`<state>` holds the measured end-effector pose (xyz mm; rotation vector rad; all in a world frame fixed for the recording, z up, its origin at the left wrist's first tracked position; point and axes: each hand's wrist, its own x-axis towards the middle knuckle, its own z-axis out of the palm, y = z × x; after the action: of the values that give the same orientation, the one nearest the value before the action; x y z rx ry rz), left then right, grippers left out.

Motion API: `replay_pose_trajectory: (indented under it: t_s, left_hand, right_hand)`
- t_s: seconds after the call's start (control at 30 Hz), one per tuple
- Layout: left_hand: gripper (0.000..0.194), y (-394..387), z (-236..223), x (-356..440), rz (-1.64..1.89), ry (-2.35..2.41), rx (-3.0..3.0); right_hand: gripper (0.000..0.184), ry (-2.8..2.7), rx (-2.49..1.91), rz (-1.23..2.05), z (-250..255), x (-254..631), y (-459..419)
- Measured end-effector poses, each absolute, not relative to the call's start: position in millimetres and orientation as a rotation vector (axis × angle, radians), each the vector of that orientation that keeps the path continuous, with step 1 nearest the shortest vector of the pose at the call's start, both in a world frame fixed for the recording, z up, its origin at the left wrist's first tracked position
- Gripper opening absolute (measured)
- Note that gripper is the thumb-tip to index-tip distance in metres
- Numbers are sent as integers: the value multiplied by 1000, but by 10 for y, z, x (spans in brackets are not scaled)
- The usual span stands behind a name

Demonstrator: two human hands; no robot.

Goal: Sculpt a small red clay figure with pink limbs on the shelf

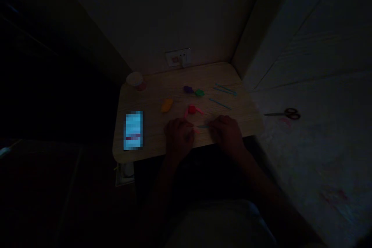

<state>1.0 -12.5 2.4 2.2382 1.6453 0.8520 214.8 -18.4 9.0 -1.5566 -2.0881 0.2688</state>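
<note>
In the dim head view, my right hand [226, 131] is closed around a thin, pale pointed tool [202, 126], perhaps a small blade; its tip points left. Curled fingers of my left hand [178, 133] meet the end of a small pink strip [197, 130] close to that tip. Just beyond both hands lies a red lump [192, 109] that looks like modelling clay, with a pink strip on either side. Farther back are an orange piece [167, 105], a purple lump [188, 89] and a green lump [199, 92]. Darkness hides the finer finger detail.
Several thin blue-green sticks [220, 104] lie at the table's right. A lit phone [133, 130] rests at the left, with a pale cup [135, 79] behind it. Scissors [286, 114] lie beyond the right edge of the wooden table [154, 137]. A socket [178, 57] is on the wall.
</note>
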Motion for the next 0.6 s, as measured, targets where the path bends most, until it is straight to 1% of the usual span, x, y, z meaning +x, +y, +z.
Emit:
replay_pose_trajectory:
  t_s: [0.13, 0.27, 0.43, 0.6]
  left_hand:
    - [5, -125, 7, 10, 836, 1668, 2256]
    - [5, -124, 16, 0, 827, 1648, 2241]
    - [8, -115, 38, -12, 820, 1619, 2221]
    - [7, -102, 32, -9, 828, 1629, 2204]
  right_hand:
    - [19, -2196, -1470, 299, 63, 2169, -58]
    - [20, -2207, -1425, 338, 37, 2166, -28]
    - [21, -2203, -1392, 290, 4, 2175, -40]
    - [24, -2226, -1373, 300, 5, 2178, -37]
